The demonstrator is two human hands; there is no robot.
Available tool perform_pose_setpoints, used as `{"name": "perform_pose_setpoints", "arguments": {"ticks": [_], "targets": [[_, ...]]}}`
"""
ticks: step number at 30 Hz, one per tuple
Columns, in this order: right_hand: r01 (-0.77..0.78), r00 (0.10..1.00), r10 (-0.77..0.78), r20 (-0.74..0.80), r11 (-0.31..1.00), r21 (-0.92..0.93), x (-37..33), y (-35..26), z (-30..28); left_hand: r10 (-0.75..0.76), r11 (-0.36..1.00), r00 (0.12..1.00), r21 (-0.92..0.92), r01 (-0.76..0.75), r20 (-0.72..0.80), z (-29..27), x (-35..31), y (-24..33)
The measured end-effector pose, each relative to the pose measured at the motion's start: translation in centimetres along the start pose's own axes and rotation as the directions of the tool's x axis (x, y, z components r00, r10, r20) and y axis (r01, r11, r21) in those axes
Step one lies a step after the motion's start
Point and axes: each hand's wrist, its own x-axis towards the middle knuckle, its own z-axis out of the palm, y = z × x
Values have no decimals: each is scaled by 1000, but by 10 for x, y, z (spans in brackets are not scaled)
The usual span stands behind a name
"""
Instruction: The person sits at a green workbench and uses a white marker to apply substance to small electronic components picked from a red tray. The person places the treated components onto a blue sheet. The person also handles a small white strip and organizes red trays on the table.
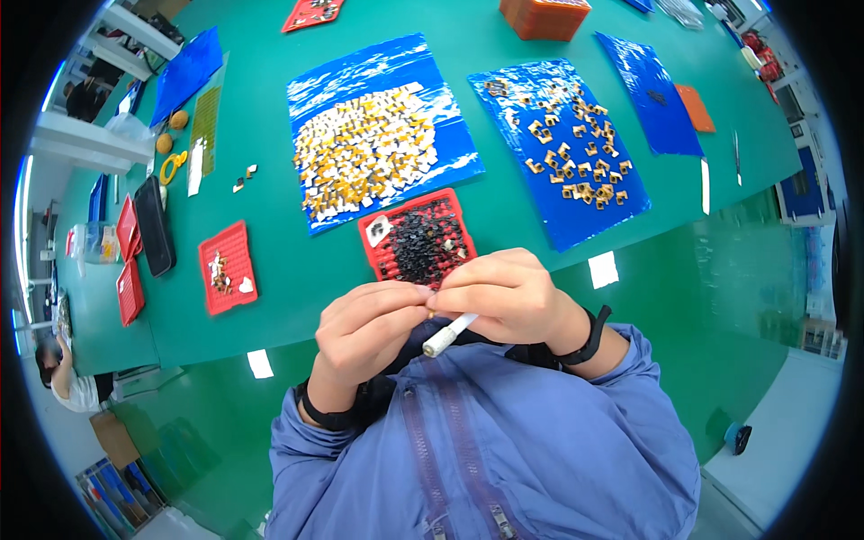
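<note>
My left hand (371, 326) and my right hand (506, 297) meet fingertip to fingertip in front of my chest. The left fingers are pinched together; whatever they hold is too small and covered to make out. A white pen-shaped tool (450, 335) with a metal-coloured end sticks out from under my right fingers, pointing down and left. Just beyond the hands, at the table's near edge, lies a red tray (367, 236) heaped with small black parts (418, 247). A pale piece sits in its far left corner.
Blue sheets carry many white-and-yellow pieces (364, 148) and loose brown-gold pieces (589, 171). A smaller red tray (236, 292) lies left, near a black case (155, 225) and yellow scissors (171, 168). Tweezers (737, 157) rest far right; stacked orange trays (544, 20) stand at the back.
</note>
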Motion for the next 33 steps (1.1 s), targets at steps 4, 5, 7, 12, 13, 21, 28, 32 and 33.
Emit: {"name": "perform_pose_setpoints", "arguments": {"ticks": [4,5,7,12,13,21,28,32,33], "targets": [[-44,998,47,32,993,-111,-3,0,-18,-121,983,992,143,116,29,-14,2,1],[-83,996,84,1,987,-140,-5,1,-28,-146,968,989,205,144,-4,-24,4,-3],[-189,981,153,-122,906,-379,-10,-5,-54,-290,820,946,472,322,-142,-57,-1,-19],[-395,919,278,-281,653,-646,-33,5,-95,-510,429,766,656,621,-391,-145,-46,-52],[-406,914,303,-271,631,-662,-37,7,-99,-529,384,742,664,642,-412,-152,-51,-57],[-416,896,400,-190,610,-675,-49,9,-103,-598,408,704,611,678,-383,-162,-58,-87],[-491,869,405,-284,638,-594,-49,5,-103,-660,409,574,409,816,-485,-158,-54,-83],[-551,834,454,-313,672,-494,-44,-4,-100,-531,499,654,426,755,-539,-157,-52,-71],[-560,828,478,-293,701,-441,-37,-10,-95,-571,565,630,304,767,-526,-154,-50,-67]]}}
